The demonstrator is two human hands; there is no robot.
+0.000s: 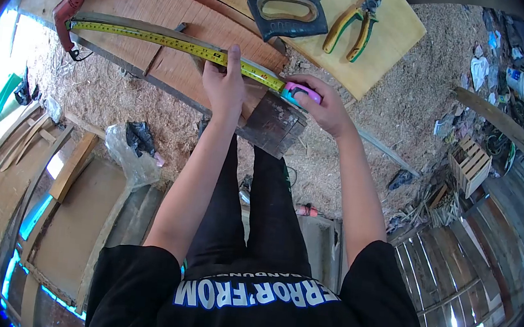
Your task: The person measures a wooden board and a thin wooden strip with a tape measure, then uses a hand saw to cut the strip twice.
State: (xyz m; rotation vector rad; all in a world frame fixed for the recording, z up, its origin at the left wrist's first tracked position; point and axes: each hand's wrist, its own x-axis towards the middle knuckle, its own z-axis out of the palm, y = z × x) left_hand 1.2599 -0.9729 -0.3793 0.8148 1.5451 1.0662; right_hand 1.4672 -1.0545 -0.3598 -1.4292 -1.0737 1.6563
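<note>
A yellow tape measure blade (179, 44) is drawn out along a long wooden strip (130, 22) above the workbench. My right hand (325, 106) is closed around the pink and turquoise tape measure case (301, 95) at the strip's right end. Farther left, my left hand (224, 89) grips the blade against the strip, one finger stretched across the top and the other fingertips hidden. The blade's far end is close to a red power drill (68, 14). Just beneath my hands is the dark, worn end of a wooden block (272, 123).
A handsaw (279, 28) and yellow-green pliers (355, 26) lie on a pale board (394, 34) beyond my hands. The workbench (132, 0) extends left. Wood shavings (395, 113) cover the floor. A plastic bag (132, 156) lies lower left, and a wooden crate (469, 163) stands at right.
</note>
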